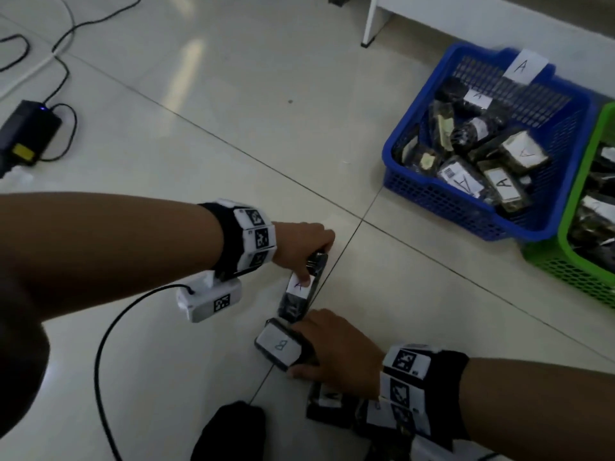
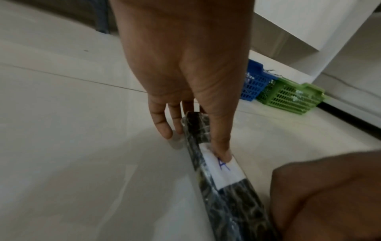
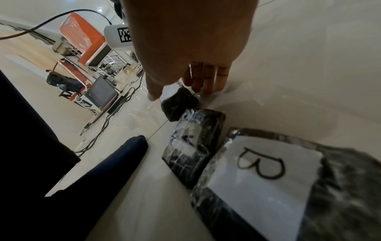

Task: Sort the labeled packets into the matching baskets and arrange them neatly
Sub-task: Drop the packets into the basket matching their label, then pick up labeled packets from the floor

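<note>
Sorting partly done: blue basket (image 1: pixel 412 189) holds A packets; left hand (image 1: pixel 301 242) pinches A packet (image 1: pixel 301 292), right hand (image 1: pixel 336 349) clasps B packet (image 1: pixel 278 346), others remain on floor (image 1: pixel 233 111).

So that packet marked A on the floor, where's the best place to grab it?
Probably by its long edges, from above. The packet marked A is long, narrow and tipped up on one edge on the floor, so both broad faces are reachable. The left hand already does this: thumb on the labelled face, fingers behind. Its lower end is crowded by the B packet, so the upper end suits better.
</note>
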The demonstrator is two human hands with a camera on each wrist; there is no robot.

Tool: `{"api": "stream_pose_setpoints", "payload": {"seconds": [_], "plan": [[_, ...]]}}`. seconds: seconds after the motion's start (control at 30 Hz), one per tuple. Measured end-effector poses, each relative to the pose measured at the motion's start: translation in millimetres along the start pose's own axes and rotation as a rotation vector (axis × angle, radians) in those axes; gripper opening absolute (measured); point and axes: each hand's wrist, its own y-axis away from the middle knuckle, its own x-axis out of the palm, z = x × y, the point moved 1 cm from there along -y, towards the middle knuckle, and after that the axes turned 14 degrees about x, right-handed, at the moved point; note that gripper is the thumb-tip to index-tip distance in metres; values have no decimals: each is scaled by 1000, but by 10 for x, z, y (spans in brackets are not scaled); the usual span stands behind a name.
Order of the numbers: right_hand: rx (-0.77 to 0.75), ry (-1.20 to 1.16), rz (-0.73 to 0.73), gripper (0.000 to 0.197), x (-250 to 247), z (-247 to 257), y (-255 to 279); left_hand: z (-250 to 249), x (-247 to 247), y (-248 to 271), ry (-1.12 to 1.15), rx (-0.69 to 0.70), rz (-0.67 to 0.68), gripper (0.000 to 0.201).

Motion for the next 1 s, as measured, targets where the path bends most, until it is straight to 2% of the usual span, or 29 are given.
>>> {"api": "stream_pose_setpoints", "payload": {"seconds": [0.07, 0.17, 0.3, 0.4, 0.53, 0.67, 0.87, 1.0], "plan": [[-5, 44, -7, 66, 24, 58, -16, 38, 10, 34, 75, -36, -8, 57], [29, 100, 12, 59, 57, 53, -45, 101, 27, 73, 160, -77, -14, 58], [103, -137, 84, 50, -11, 53, -70, 153, 2, 139, 264, -116, -33, 63], [165, -296, 111, 27, -125, 64, -83, 159, -94, 168, 278, -121, -46, 56], [252, -483, 143, 31, -356, -32, -84, 153, -267, 186, 335, -141, -127, 41], [292, -506, 149, 34, -673, -209, -34, 92, -399, 176, 389, -156, -207, 37], [370, -608, 18, 33, -1175, -546, 191, -32, -560, 97, 618, -145, -314, 22], [498, -698, -191, 28, -1604, -878, 404, -253, -864, -23, 733, -110, -394, 19]]}}
